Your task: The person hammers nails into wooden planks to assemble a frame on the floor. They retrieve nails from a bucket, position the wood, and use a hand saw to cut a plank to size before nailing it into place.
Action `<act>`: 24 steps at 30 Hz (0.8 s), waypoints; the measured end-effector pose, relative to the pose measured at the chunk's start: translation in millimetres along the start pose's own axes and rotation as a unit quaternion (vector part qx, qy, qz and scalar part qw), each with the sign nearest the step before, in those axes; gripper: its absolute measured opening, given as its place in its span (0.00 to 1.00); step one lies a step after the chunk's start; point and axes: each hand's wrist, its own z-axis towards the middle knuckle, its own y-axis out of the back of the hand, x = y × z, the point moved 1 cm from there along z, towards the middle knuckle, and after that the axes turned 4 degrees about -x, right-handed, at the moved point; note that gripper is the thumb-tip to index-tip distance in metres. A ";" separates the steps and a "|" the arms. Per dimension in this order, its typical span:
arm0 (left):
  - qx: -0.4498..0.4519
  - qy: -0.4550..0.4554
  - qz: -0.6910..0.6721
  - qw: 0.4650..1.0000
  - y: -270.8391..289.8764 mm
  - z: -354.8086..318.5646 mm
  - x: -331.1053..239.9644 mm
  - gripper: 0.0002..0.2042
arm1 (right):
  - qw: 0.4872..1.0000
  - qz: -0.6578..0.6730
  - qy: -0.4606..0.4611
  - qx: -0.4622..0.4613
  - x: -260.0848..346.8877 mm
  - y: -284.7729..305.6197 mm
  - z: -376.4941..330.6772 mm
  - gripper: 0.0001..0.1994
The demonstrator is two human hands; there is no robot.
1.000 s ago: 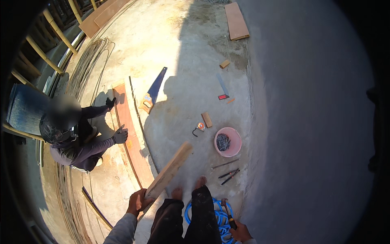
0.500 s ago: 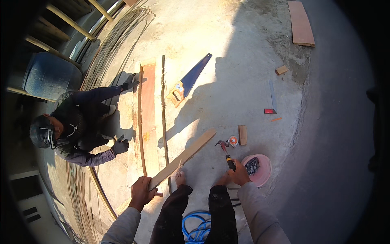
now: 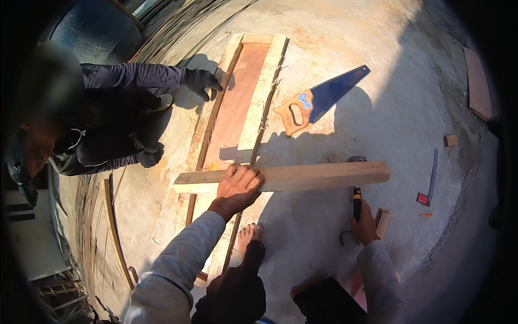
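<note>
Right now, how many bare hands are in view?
2: the left hand gripping the wooden beam near the picture's middle, and the right hand holding the hammer, below the beam's right part.

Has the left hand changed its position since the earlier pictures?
Yes: judged against the wooden frame, the left hand has moved forward, away from the frame's near end.

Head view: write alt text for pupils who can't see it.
A person's left hand grips a plank over a long wooden frame on concrete; the right hand holds a hammer. A handsaw lies right of the frame; a gloved co-worker is at its left.
</note>
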 end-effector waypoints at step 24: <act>0.050 -0.022 -0.029 0.998 -116.7 -43.1 73.2 0.25 | 0.926 -0.148 0.344 -0.047 51.4 -8.6 69.0 0.35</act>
